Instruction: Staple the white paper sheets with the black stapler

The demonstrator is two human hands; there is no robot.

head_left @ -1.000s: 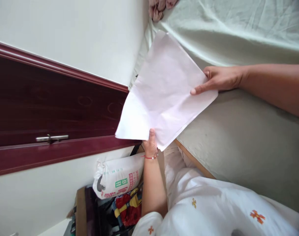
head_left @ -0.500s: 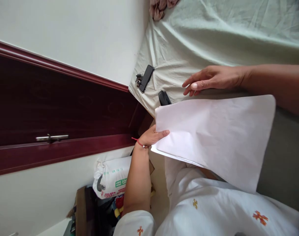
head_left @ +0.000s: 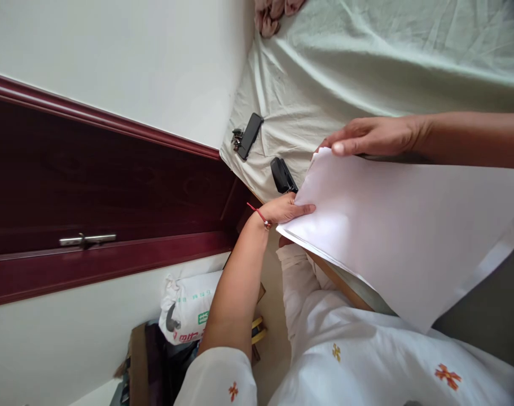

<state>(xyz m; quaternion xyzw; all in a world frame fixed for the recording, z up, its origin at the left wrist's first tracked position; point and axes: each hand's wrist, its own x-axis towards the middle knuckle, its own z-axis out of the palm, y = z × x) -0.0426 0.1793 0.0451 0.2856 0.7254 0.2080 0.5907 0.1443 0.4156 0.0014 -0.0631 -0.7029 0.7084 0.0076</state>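
Observation:
A stack of white paper sheets (head_left: pixel 392 220) is held over the edge of the bed. My left hand (head_left: pixel 288 208), with a red string bracelet at the wrist, grips the stack's left edge, thumb on top and fingers beneath. At the upper left corner my right hand (head_left: pixel 367 137) pinches the sheets, its thumb on top; its other fingers are partly hidden behind the paper. Close beyond my left hand lies a black stapler (head_left: pixel 283 175) on the bed.
A dark phone-like object (head_left: pixel 250 135) and small metal keys (head_left: pixel 237 138) lie at the corner of the pale green bedsheet (head_left: pixel 324 79). Pinkish cloth (head_left: pixel 271 17) sits at the top. A dark red door (head_left: pixel 91 169) stands left, with a white printed bag (head_left: pixel 189 304) below it.
The paper stack has moved right and up with my left hand, and its corner is lifted. My right hand, apart from the paper before, has closed on its upper corner. More of the stapler shows.

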